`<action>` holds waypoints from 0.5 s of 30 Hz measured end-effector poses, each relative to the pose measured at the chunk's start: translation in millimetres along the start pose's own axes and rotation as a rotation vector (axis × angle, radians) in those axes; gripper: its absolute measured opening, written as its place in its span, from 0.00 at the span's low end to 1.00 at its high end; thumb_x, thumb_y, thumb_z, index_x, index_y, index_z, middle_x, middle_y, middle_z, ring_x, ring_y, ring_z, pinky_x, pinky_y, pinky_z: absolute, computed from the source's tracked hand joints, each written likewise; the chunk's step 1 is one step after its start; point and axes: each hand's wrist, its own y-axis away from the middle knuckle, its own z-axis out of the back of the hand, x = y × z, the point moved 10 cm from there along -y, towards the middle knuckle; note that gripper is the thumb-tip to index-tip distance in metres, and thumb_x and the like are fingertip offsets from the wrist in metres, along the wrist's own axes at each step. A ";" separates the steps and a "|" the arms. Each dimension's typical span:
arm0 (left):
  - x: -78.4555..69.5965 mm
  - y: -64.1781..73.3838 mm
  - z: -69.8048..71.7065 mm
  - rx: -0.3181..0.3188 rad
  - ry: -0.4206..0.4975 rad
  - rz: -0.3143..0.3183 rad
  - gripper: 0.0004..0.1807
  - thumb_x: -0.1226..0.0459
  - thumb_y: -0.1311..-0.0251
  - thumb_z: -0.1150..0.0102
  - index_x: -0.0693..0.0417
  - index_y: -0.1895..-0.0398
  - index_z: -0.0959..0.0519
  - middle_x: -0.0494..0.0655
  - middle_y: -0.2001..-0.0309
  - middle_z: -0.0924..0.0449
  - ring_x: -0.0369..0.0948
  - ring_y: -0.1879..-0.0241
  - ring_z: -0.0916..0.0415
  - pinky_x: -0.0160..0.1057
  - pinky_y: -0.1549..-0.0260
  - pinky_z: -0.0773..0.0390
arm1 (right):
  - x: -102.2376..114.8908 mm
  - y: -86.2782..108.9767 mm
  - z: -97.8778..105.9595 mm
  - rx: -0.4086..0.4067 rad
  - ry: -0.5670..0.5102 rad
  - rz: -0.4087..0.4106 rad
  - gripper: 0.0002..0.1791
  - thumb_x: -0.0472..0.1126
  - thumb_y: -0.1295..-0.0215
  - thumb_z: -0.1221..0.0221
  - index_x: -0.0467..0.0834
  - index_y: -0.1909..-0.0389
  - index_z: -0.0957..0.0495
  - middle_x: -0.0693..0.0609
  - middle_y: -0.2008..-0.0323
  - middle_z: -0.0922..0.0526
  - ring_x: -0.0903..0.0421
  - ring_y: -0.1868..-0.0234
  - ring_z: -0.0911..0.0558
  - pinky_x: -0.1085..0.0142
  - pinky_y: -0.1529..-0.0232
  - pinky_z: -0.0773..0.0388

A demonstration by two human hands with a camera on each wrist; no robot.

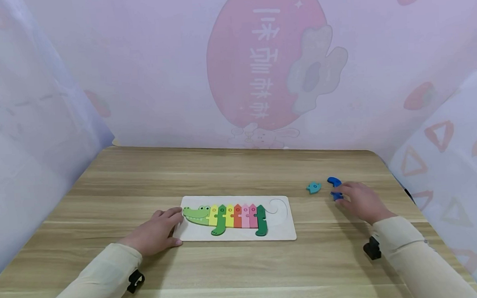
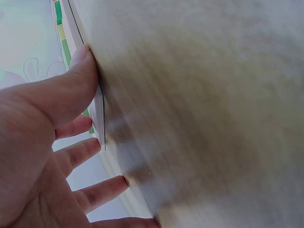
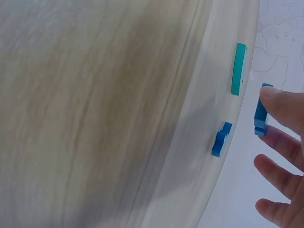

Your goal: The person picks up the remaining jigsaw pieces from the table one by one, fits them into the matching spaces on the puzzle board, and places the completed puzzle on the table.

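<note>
A pale puzzle board (image 1: 282, 231) lies on the table, bearing a crocodile built of coloured pieces (image 1: 230, 216), with a bare tail outline at its right end. My left hand (image 1: 154, 232) rests at the board's left end; its thumb (image 2: 83, 76) touches the edge and its fingers are spread. Above the table at the right, my right hand (image 1: 362, 201) pinches a blue puzzle piece (image 3: 261, 113) between thumb and index finger. Near it lie another blue piece (image 3: 222, 140) and a teal piece (image 1: 314, 187), both on the tabletop.
The wood-grain table (image 1: 237, 275) ends at a printed curtain (image 1: 170, 80) behind, and similar cloth hangs at both sides. A black wrist strap part (image 1: 136, 280) shows under the left sleeve, another black part (image 1: 372, 248) under the right.
</note>
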 end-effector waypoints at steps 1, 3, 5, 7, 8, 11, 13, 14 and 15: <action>-0.1 0.0 0.1 -0.001 0.000 -0.002 0.22 0.54 0.45 0.32 0.52 0.50 0.26 0.60 0.34 0.36 0.61 0.43 0.34 0.56 0.50 0.25 | 1.0 -0.7 0.1 -0.002 0.002 0.004 0.17 0.38 0.39 0.36 0.40 0.48 0.19 0.35 0.50 0.21 0.35 0.48 0.23 0.41 0.50 0.26; -0.2 -0.1 0.2 -0.002 -0.002 -0.004 0.22 0.54 0.45 0.32 0.52 0.51 0.26 0.60 0.34 0.36 0.61 0.43 0.34 0.56 0.50 0.25 | 3.0 -1.7 0.6 -0.005 0.003 0.010 0.17 0.38 0.39 0.36 0.39 0.49 0.19 0.35 0.49 0.21 0.35 0.48 0.23 0.41 0.50 0.26; -0.6 0.0 0.7 -0.005 0.001 -0.009 0.22 0.55 0.45 0.32 0.53 0.52 0.26 0.61 0.34 0.36 0.61 0.43 0.33 0.57 0.50 0.25 | 6.1 -2.9 1.2 -0.011 -0.002 0.023 0.17 0.38 0.39 0.35 0.39 0.49 0.19 0.35 0.50 0.20 0.35 0.48 0.23 0.42 0.49 0.26; -1.1 0.2 1.4 -0.010 0.005 -0.015 0.21 0.55 0.45 0.32 0.53 0.53 0.27 0.61 0.34 0.35 0.62 0.43 0.33 0.57 0.50 0.25 | 8.8 -4.1 1.8 -0.016 -0.006 0.035 0.16 0.38 0.39 0.35 0.39 0.50 0.19 0.35 0.50 0.20 0.35 0.48 0.22 0.42 0.49 0.26; -1.3 0.2 1.7 -0.013 0.007 -0.017 0.21 0.56 0.45 0.32 0.53 0.53 0.27 0.62 0.35 0.35 0.62 0.43 0.33 0.57 0.50 0.25 | 9.9 -4.8 2.0 -0.019 -0.011 0.040 0.16 0.37 0.39 0.35 0.39 0.50 0.19 0.35 0.50 0.20 0.35 0.48 0.22 0.42 0.49 0.26; -2.2 0.5 2.7 -0.018 0.012 -0.025 0.20 0.56 0.45 0.31 0.53 0.54 0.27 0.62 0.35 0.35 0.62 0.44 0.33 0.57 0.51 0.25 | 12.6 -7.0 1.3 -0.027 -0.015 0.057 0.16 0.37 0.40 0.35 0.39 0.50 0.19 0.36 0.51 0.19 0.36 0.49 0.22 0.42 0.49 0.26; -2.4 0.6 3.0 -0.019 0.012 -0.025 0.20 0.56 0.45 0.31 0.53 0.55 0.27 0.63 0.35 0.35 0.62 0.44 0.33 0.57 0.51 0.25 | 13.0 -8.1 0.1 -0.027 -0.018 0.060 0.16 0.37 0.40 0.35 0.39 0.50 0.19 0.36 0.51 0.19 0.36 0.49 0.22 0.42 0.49 0.26; -2.4 0.6 3.0 -0.019 0.012 -0.024 0.20 0.56 0.45 0.31 0.53 0.55 0.27 0.63 0.35 0.35 0.62 0.44 0.33 0.57 0.51 0.25 | 13.5 -8.6 -0.6 -0.026 -0.018 0.061 0.16 0.37 0.40 0.35 0.39 0.50 0.19 0.36 0.51 0.19 0.36 0.48 0.22 0.42 0.49 0.26; -2.2 0.5 2.9 -0.020 0.012 -0.024 0.20 0.56 0.45 0.31 0.53 0.55 0.27 0.63 0.35 0.35 0.62 0.44 0.33 0.57 0.51 0.25 | 13.9 -8.8 -1.1 -0.025 -0.018 0.062 0.17 0.37 0.40 0.35 0.39 0.50 0.19 0.37 0.51 0.19 0.36 0.48 0.22 0.42 0.48 0.26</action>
